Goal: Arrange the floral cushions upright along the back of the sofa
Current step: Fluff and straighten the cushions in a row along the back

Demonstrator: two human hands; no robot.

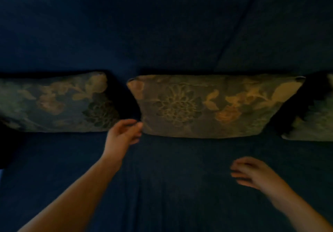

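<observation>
Three floral cushions stand upright against the dark blue sofa back [162, 24]. The left cushion [54, 104] reaches the left edge of view. The middle cushion [207, 105] is the largest in view. Only a part of the right cushion [315, 116] shows at the right edge. My left hand [124, 132] is at the lower left corner of the middle cushion, fingers curled and touching its edge; whether it grips is unclear. My right hand [252, 172] hovers over the seat in front of the middle cushion, fingers apart, holding nothing. The picture is dim and blurred.
The dark blue sofa seat [171, 186] spreads below the cushions. Dark gaps separate the cushions. A seam [234, 24] runs diagonally down the sofa back at the upper right.
</observation>
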